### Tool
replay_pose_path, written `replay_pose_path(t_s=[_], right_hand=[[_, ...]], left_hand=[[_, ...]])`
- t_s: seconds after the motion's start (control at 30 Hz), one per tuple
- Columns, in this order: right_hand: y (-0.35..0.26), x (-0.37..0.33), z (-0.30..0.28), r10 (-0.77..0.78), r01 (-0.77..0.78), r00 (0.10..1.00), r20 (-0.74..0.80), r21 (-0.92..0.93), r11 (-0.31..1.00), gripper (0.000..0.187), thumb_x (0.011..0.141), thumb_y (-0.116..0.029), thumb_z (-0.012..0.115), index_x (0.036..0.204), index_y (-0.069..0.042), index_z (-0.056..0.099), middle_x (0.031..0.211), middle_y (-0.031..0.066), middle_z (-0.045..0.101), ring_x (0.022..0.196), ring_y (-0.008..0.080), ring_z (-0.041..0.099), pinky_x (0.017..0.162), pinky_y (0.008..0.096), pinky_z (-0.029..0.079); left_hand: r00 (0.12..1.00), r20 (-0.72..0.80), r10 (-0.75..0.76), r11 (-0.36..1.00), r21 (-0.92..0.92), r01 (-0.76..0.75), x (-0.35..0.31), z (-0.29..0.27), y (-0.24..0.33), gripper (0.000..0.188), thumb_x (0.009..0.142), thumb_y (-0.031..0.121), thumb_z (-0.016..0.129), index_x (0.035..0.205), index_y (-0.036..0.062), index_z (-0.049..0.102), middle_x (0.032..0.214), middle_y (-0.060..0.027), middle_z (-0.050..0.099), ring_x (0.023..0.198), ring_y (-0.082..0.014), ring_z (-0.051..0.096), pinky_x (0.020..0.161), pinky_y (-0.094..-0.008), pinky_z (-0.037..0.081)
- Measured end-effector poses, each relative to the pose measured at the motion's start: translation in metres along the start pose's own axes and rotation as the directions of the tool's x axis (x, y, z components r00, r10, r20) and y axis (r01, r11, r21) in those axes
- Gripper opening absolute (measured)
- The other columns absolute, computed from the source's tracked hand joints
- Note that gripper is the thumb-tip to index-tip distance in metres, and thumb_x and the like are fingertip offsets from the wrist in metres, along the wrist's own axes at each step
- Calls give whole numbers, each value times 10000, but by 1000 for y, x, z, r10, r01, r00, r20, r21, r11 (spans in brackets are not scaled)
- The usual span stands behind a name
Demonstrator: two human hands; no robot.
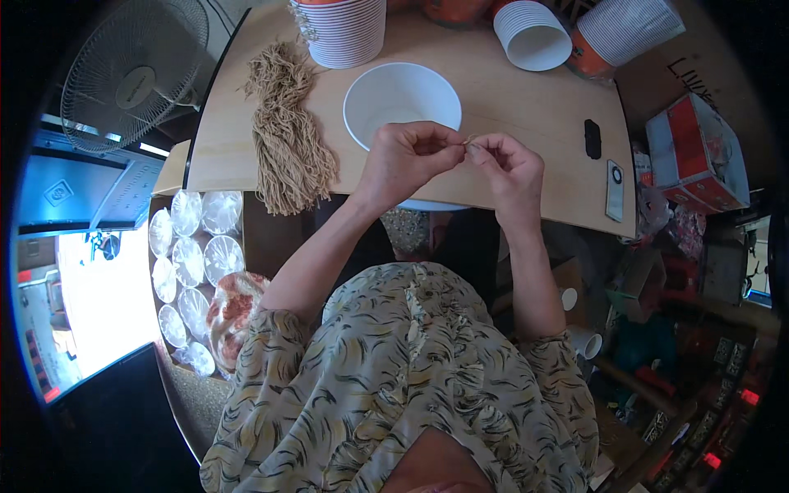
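My left hand [411, 160] and my right hand [511, 164] meet over the near edge of the table, thumbs and fingers pinched together. Between their fingertips shows a bit of thin tan string [471, 140], mostly hidden by the fingers. Just behind my left hand stands a white paper bucket [393, 92], open side up, its near rim partly covered by the hand. To the left lies a thick bundle of tan strings [289, 135], its loose ends hanging by the table's front edge.
Stacked white paper buckets [349, 37] stand at the back, with more stacks [532, 37] lying tilted at the far right. A black object [592, 139] and a phone-like slab [615, 191] lie on the table [526, 123]. Left below, a box holds several plastic-wrapped cup stacks [188, 263]. A fan [136, 82] stands far left.
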State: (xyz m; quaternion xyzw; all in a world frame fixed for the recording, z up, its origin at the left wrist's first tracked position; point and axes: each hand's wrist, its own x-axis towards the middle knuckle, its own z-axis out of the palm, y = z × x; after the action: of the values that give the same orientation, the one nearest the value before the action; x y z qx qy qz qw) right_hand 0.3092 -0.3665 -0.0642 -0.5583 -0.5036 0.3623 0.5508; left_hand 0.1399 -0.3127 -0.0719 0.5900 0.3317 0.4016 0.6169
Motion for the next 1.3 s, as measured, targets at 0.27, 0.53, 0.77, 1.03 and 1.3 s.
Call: replay_pose_path(t_s=[0.27, 0.53, 0.77, 1.03, 1.3], right_hand=[[7, 4, -11, 297, -322, 947, 123, 351, 880, 136, 881, -113, 737, 922, 13, 703, 747, 8, 638, 549, 36, 467, 487, 194, 345], [4, 4, -10, 327, -366, 930, 166, 419, 831, 116, 894, -106, 726, 912, 5, 699, 752, 10, 631, 550, 40, 471, 481, 199, 345], [5, 4, -9, 328, -368, 930, 168, 415, 832, 119, 894, -108, 732, 911, 5, 698, 720, -6, 603, 540, 39, 459, 477, 203, 342], [-9, 3, -9, 225, -238, 971, 86, 206, 949, 160, 960, -158, 671, 946, 0, 694, 766, 6, 637, 597, 43, 507, 503, 188, 382], [-7, 10, -11, 214, -238, 962, 169, 135, 962, 148, 985, -145, 626, 1051, -25, 680, 820, -1, 661, 626, 37, 516, 519, 181, 384]], left_hand=[[998, 46, 41, 996, 76, -45, 3, -1, -7, 192, 874, 31, 740, 1043, -57, 720, 925, -89, 749, 870, -112, 704, 793, -245, 577], [992, 119, -53, 985, -155, 71, 5, -7, -11, 183, 894, 46, 736, 1048, -51, 712, 943, -92, 738, 880, -129, 697, 824, -256, 573], [995, 94, -23, 992, -121, 34, 4, -8, -12, 211, 890, 66, 741, 1056, -62, 713, 929, -106, 747, 881, -140, 715, 817, -261, 585], [993, 98, -59, 988, -138, 72, 3, -9, -7, 195, 903, 82, 728, 1037, -59, 713, 916, -99, 741, 864, -141, 716, 808, -259, 588], [974, 190, -120, 959, -233, 163, 6, -14, -6, 146, 941, 113, 697, 1022, -8, 698, 932, -75, 725, 865, -135, 695, 825, -259, 563]])
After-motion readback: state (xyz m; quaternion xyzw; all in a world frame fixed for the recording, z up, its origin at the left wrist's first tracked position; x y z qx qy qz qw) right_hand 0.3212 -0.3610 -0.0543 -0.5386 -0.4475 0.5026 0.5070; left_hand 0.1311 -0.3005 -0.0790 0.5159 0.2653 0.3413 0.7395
